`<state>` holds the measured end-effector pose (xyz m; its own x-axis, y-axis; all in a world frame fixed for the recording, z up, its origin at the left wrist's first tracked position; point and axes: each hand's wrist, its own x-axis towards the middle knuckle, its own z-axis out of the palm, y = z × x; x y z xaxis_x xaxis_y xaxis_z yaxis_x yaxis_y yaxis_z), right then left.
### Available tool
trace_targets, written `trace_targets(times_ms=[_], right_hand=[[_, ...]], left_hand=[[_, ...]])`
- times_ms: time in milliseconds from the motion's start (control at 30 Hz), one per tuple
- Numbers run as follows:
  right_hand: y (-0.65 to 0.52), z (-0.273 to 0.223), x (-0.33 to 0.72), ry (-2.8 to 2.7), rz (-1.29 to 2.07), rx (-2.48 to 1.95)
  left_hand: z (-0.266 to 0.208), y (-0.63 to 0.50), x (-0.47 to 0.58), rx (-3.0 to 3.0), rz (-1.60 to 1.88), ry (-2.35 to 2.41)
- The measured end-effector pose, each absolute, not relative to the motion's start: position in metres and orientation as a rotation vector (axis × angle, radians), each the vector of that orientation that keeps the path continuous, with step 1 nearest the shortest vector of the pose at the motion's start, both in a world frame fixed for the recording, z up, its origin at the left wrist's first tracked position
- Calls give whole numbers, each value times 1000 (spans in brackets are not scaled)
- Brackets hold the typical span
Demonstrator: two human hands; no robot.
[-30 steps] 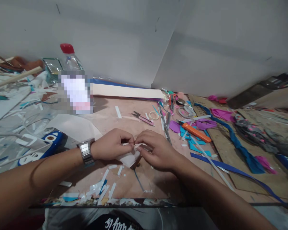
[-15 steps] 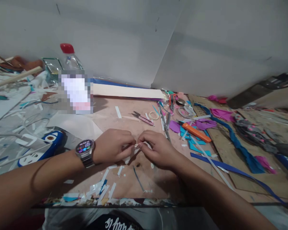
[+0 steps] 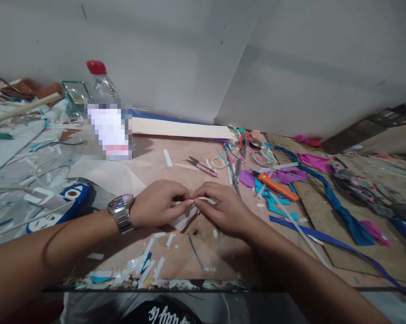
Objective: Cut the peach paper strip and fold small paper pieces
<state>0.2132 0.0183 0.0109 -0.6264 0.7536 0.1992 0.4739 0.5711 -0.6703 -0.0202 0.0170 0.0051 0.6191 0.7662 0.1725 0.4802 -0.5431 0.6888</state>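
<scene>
Because the fingers fold over it, much of the small white paper [image 3: 182, 222] is hidden; what shows hangs below the fingertips and tapers to a corner over the table [image 3: 219, 265]. The left hand [image 3: 160, 204] pinches its upper edge between thumb and curled fingers, and the right hand [image 3: 219, 208] grips the same edge just beside it, the two sets of fingertips nearly meeting. Whether the edge is folded or rolled there, I cannot tell. A smartwatch [image 3: 121, 208] sits on the left wrist, its display too blurred to read.

A larger pale sheet [image 3: 105, 176] lies beyond that wrist. Blocky pixels cover a bright upright panel [image 3: 110, 130], so what it is cannot be told; they also hide the lower part of the clear bottle [image 3: 103, 86] with its red cap [image 3: 96, 67], and any contents are unclear. Beside the bottle, a clear green-edged container [image 3: 75, 92] shows a yellowish patch low down, too indistinct to name. The blue-and-white power strip [image 3: 66, 209] holds a white plug [image 3: 42, 197], partly lost among cables.

Pink-handled thread snips [image 3: 203, 167] lie beyond the hands, an orange box cutter [image 3: 277, 187] to their right. At the bottom, white lettering [image 3: 169, 316] on dark cloth is cut off by the frame.
</scene>
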Motion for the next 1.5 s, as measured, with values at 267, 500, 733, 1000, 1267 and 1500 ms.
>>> trace_targets(times_ms=[267,500,733,1000,1267,1500], right_hand=[[17,10,213,-2351,780,-964],[17,6,209,-2260,976,-1066],[21,9,214,-2179,932,-1185],[23,14,215,-2172,1048,-1159],[29,12,220,-2084,1329,-1217],[35,16,225,-2167,1513,-1103]], left_hand=[[4,13,-21,2532,552,989],[0,13,-22,2777,557,959],[6,21,-27,2398,615,1052],[7,21,-28,2470,612,1070],[8,21,-28,2402,606,1112],[7,22,-28,2492,551,1127]])
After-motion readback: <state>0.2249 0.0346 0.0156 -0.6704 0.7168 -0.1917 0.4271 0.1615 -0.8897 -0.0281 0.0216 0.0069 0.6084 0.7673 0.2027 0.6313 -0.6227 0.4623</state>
